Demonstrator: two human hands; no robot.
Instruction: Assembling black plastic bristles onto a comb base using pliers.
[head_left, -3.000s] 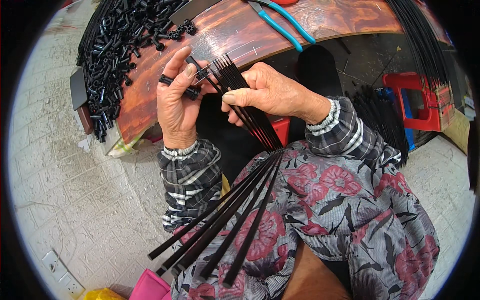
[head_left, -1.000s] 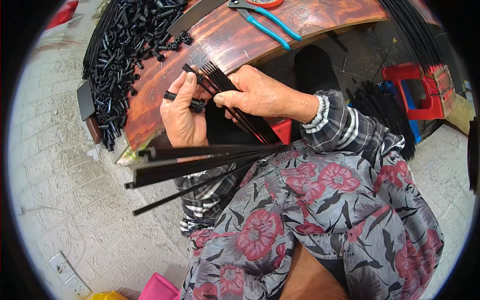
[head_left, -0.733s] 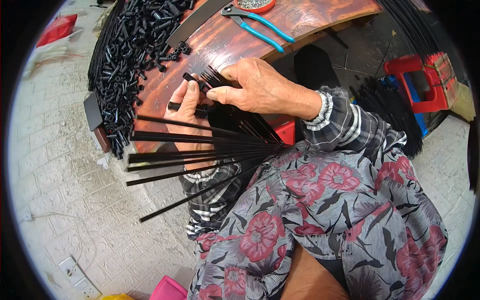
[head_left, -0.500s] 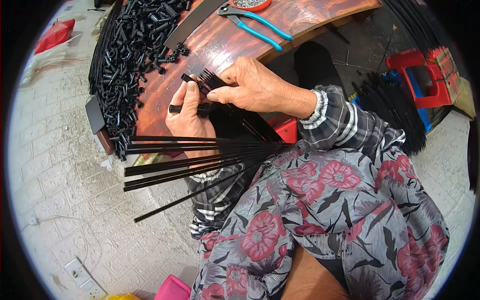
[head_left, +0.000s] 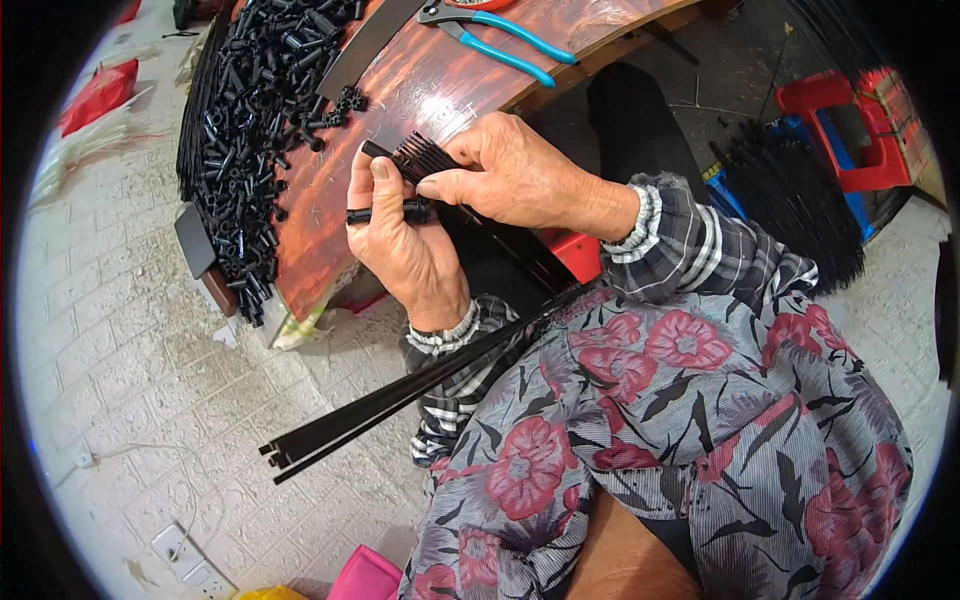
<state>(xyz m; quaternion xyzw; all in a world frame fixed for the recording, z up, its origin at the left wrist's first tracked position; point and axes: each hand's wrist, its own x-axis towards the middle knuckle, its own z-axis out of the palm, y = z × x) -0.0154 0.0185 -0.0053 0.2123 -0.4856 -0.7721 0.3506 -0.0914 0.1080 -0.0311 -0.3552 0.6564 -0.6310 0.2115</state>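
Note:
My left hand (head_left: 415, 255) is closed around a black tubular plastic piece (head_left: 388, 212), which lies across its palm. A second small black piece (head_left: 377, 150) sticks up at its thumb and fingertips. My right hand (head_left: 520, 175) pinches a bundle of thin black rods (head_left: 428, 155) whose tips meet the left fingertips; the exact contact is hidden. That bundle runs back beneath my hands toward my lap. Another group of long black rods (head_left: 370, 400) reaches from my lap out past my left sleeve, with the far ends close together.
A heap of black tubular plastic parts (head_left: 275, 110) covers the left of the reddish wooden table (head_left: 430, 90). Blue-handled pliers (head_left: 505, 45) and a flat grey metal strip (head_left: 370, 50) lie there. Right, a red stool (head_left: 845, 130) stands beside a black rod bundle (head_left: 785, 205).
The fanned rods over my left wrist have come together and dropped lower, now crossing my sleeve. My left hand has shifted slightly right; both hands keep their grip.

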